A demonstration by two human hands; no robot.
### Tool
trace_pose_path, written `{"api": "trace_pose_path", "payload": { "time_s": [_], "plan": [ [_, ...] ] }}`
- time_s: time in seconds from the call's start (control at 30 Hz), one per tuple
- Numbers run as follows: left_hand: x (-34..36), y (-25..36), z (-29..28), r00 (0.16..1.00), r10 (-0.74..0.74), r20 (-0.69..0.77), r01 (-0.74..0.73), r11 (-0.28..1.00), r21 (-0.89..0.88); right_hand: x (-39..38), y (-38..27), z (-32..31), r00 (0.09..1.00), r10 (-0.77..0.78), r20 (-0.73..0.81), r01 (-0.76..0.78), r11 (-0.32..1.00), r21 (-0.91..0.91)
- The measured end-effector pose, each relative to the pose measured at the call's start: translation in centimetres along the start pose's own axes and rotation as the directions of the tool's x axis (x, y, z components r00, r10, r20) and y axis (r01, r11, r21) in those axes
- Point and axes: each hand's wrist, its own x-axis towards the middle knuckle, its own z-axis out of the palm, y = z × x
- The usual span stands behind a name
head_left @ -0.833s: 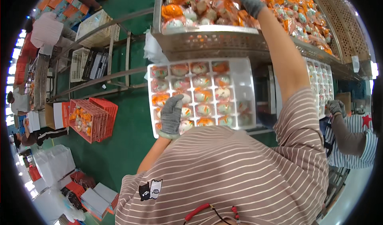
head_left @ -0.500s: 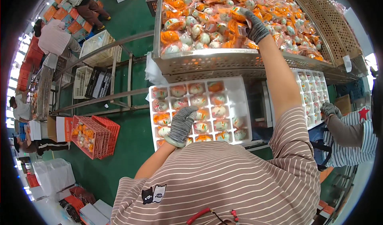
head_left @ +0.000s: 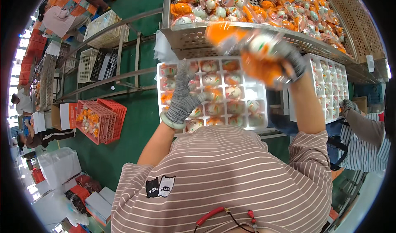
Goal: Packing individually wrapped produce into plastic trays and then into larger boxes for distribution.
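My right hand (head_left: 291, 61), in a grey knit glove, is closed on several plastic-wrapped eggs (head_left: 264, 47) with orange on their wrappers, smeared by motion. It is above the right side of the white compartment tray (head_left: 253, 93) and the front rim of the metal bin. Over the tray's left side my left hand (head_left: 184, 94), gloved too, holds nothing; its fingers point away from me and the thumb stands out to the right. Wrapped eggs (head_left: 233, 93) fill many compartments, while bare ones show at the tray's right. My left hand hides some compartments.
Beyond the tray, a perforated metal bin (head_left: 194, 41) holds a heap of wrapped eggs (head_left: 284, 10). A co-worker's gloved hand (head_left: 350, 106) is by another filled tray (head_left: 326, 88) on the right. Red crates (head_left: 101, 123) stand on the green floor at left, near metal rails (head_left: 136, 70).
My right hand has come back from the heap toward me, bringing wrapped eggs over the tray's right side. My left hand has shifted away from me and its fingers have straightened.
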Motion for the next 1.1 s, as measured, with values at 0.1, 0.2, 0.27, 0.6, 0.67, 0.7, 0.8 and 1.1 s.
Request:
{"api": "trace_pose_path", "payload": {
  "time_s": [0.1,0.2,0.27,0.6,0.67,0.7,0.8,1.1],
  "plan": [
    [0.6,-1.1,-0.3,0.979,0.104,0.177,-0.127,0.984,0.124,-1.5,7.2,1.1,0.939,0.339,-0.065,-0.338,0.941,0.017],
    [0.5,-1.1,-0.3,0.906,-0.378,0.191,0.306,0.896,0.321,-2.7,14.5,-0.1,0.898,0.441,-0.007,-0.412,0.845,0.34],
    [-0.6,-2.2,-0.9,0.91,-0.396,0.121,0.335,0.876,0.348,-3.4,18.7,-1.7,0.876,0.482,-0.029,-0.41,0.775,0.481],
    [-2.1,-0.1,-4.4,0.656,-0.719,-0.229,0.326,0.544,-0.773,-2.9,18.9,3.8,0.891,-0.329,-0.313,-0.245,0.231,-0.942],
    [-2.3,0.5,-3.2,0.836,-0.526,-0.156,0.287,0.661,-0.693,-3.4,17.0,6.0,0.892,-0.383,-0.241,-0.188,0.171,-0.967],
    [-2.5,1.3,-2.0,0.822,-0.547,-0.16,0.354,0.71,-0.609,-3.3,15.9,7.5,0.9,-0.192,-0.392,-0.258,0.49,-0.833],
    [-3.1,4.1,2.2,0.781,-0.6,-0.175,0.495,0.765,-0.413,-2.5,14.8,10.7,0.867,0.266,-0.421,-0.351,0.926,-0.136],
    [-0.8,1.1,2.9,0.747,-0.662,-0.059,0.634,0.736,-0.235,-5.3,14.9,7.6,0.823,0.068,-0.563,-0.185,0.971,-0.152]
  ]
}}
